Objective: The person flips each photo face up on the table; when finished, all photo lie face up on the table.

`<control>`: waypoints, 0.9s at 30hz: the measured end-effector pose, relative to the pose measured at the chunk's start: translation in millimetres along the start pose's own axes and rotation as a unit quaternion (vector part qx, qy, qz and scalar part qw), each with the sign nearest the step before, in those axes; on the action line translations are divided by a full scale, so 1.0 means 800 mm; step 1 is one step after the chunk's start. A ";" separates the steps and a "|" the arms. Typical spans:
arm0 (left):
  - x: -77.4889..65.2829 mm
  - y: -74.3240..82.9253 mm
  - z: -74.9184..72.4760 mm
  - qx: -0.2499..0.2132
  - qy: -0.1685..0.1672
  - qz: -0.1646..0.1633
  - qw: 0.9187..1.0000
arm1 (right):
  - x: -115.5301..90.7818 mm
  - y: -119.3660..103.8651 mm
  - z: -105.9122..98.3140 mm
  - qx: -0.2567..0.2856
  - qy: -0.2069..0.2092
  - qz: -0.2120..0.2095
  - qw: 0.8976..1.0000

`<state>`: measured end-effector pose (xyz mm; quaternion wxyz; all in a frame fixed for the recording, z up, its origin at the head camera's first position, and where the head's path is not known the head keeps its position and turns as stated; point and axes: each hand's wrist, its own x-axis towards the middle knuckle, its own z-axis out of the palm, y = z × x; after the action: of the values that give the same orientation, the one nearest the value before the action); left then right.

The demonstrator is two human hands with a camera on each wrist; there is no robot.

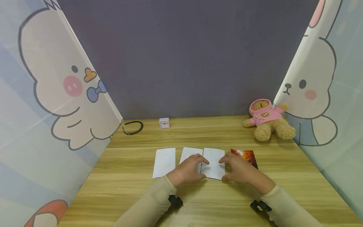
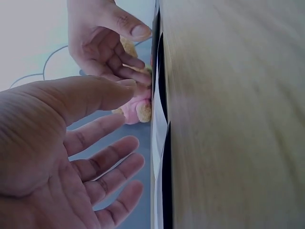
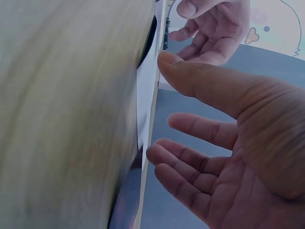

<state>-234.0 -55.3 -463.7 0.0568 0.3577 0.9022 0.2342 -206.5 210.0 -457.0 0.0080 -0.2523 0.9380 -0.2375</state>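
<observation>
Left grip point(image 1: 187, 171) and right grip point(image 1: 243, 169) are released, fingers loosely spread at either side of a white card point(image 1: 213, 161) on the bench point(image 1: 127, 189). Another card point(image 1: 189, 152) lies partly beneath the left grip, a red picture point(image 1: 248, 155) partly beneath the right.

Head view from above both hands point(image 1: 187, 170) point(image 1: 242, 169)

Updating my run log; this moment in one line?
left hand: left side of rightmost white sheet; right hand: its right side; red picture: farther right
</observation>
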 end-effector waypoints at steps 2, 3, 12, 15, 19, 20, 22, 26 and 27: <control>0.001 0.000 0.002 0.003 -0.002 0.005 1.000 | 0.001 -0.001 0.003 -0.001 -0.002 0.000 1.000; 0.001 0.001 0.002 0.005 -0.003 0.007 1.000 | 0.002 -0.002 0.004 -0.003 -0.003 0.001 1.000; 0.003 0.003 0.007 0.020 -0.011 0.019 1.000 | 0.002 -0.004 0.011 -0.023 -0.020 -0.012 0.999; 0.002 0.003 0.007 0.031 -0.013 0.024 0.999 | 0.002 -0.004 0.011 -0.028 -0.021 -0.016 0.999; 0.002 0.003 0.007 0.036 -0.018 0.030 0.999 | 0.003 -0.003 0.012 -0.032 -0.019 -0.016 0.999; 0.002 0.003 0.007 0.033 -0.021 0.030 0.999 | 0.002 -0.003 0.012 -0.031 -0.019 -0.015 0.999; 0.003 0.002 0.007 0.034 -0.021 0.031 0.999 | 0.002 -0.002 0.012 -0.031 -0.020 -0.011 0.999; 0.005 0.001 0.008 0.033 -0.021 0.029 0.999 | 0.002 0.000 0.013 -0.029 -0.023 0.002 0.999; 0.005 0.001 0.008 0.032 -0.021 0.030 0.999 | 0.002 0.000 0.013 -0.029 -0.024 0.004 0.999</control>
<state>-235.1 -49.9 -468.8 0.0570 0.3907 0.8968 0.1996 -206.7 204.7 -466.0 0.0242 -0.2542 0.9452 -0.2037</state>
